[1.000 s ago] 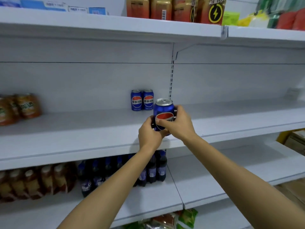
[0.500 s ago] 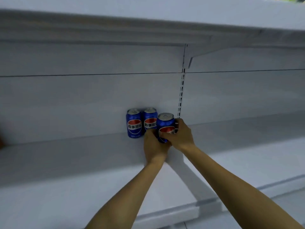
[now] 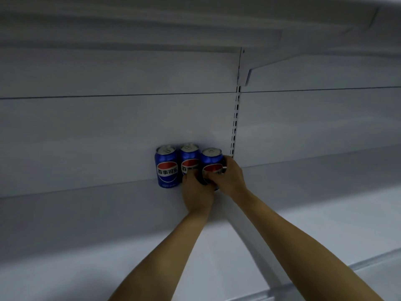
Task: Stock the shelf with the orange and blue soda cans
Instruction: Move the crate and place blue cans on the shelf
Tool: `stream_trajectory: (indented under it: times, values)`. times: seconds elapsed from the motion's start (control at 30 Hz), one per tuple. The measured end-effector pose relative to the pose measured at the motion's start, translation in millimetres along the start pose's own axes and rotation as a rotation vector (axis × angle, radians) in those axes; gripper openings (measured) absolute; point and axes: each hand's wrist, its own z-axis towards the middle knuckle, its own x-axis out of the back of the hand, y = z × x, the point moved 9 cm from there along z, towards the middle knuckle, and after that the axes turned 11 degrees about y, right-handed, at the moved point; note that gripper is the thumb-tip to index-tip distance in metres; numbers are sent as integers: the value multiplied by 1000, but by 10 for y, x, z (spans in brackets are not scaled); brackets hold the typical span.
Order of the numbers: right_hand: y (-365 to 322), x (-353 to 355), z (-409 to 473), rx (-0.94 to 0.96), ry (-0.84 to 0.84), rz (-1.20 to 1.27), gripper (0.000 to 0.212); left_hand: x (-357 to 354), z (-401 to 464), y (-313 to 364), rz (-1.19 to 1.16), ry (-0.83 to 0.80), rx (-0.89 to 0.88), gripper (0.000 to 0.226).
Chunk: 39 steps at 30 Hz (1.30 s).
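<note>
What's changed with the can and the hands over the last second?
The third blue can, held out over the shelf's front a second ago, has gone back to the rear wall, now right of the two blue cans there. Left hand and right hand keep their grip on it. Those two cans have not moved.

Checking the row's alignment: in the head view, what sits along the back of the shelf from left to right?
Leftmost blue can → middle blue can → right blue can, gripped by both hands → slotted upright.
</note>
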Motion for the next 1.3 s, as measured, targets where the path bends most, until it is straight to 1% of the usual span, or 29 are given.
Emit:
stream_trajectory:
  times: [0.17,0.33,0.43,0.57,0.73,0.87,0.93,1.03,1.1,1.13,1.2,1.3]
  values:
    - [104,-47,71,-39,7,48,70,-55,-1,-62,-23,99,100,17]
    - [175,-73,174,-44,30,55,70,-127,38,-88,-9,130,120,15]
    - [205,-111,248,-47,40,47,70,-171,50,-79,3,150,98,16]
    - [186,-197,320,-39,55,36,69,-190,68,-68,-19,146,80,21]
    - [173,-231,309,-45,57,46,67,-176,97,-66,-24,117,52,15]
    - [110,-186,267,-34,15,-32,72,-100,56,1,-32,61,54,15]
    - [66,-160,216,-41,-22,-69,74,88,29,77,-58,87,25,21]
    - [31,-130,157,-65,-46,-111,74,577,118,212,65,244,-121,34]
    - [21,-137,145,-91,-50,-114,73,891,267,212,116,329,-158,50]
    - [19,-143,147,-101,-48,-117,73,1005,360,172,130,337,-155,60]
    - [25,-157,154,-109,-38,-128,72,1109,523,40,165,275,-110,74]
    - [63,-169,176,-116,-19,-147,71,1061,666,-165,156,143,-16,83]
